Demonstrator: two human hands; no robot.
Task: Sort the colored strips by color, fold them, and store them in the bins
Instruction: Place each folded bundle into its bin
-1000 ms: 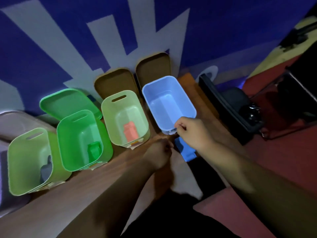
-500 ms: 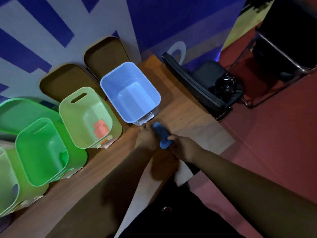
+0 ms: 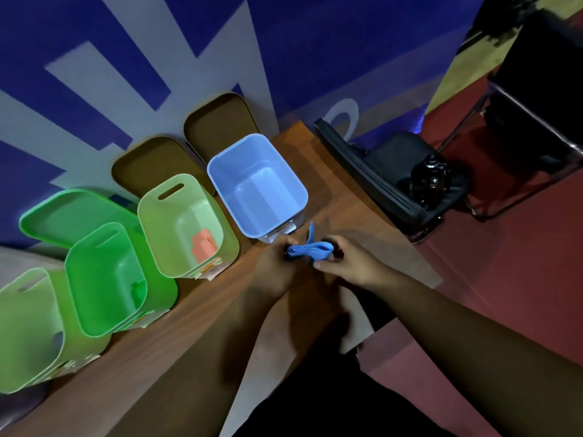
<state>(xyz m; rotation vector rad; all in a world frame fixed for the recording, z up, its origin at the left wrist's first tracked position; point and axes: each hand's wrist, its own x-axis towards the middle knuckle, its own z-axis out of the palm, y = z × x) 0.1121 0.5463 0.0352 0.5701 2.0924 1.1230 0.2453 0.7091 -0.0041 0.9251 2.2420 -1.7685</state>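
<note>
A folded blue strip is held between both hands just in front of the empty blue bin. My left hand pinches its left end and my right hand grips its right end; one strip tail sticks upward. To the left stands a pale green bin with a folded salmon strip inside. A bright green bin holds a green strip. A light green bin at far left holds something dark.
The bins stand in a row on a wooden table against a blue and white wall. Two brown lids and a green lid lean behind them. A black chair stands past the table's right edge on red floor.
The blue strip was brought up from below the table edge and folded into a loop between both hands. The view shifted, so the bins now sit further right in frame.
</note>
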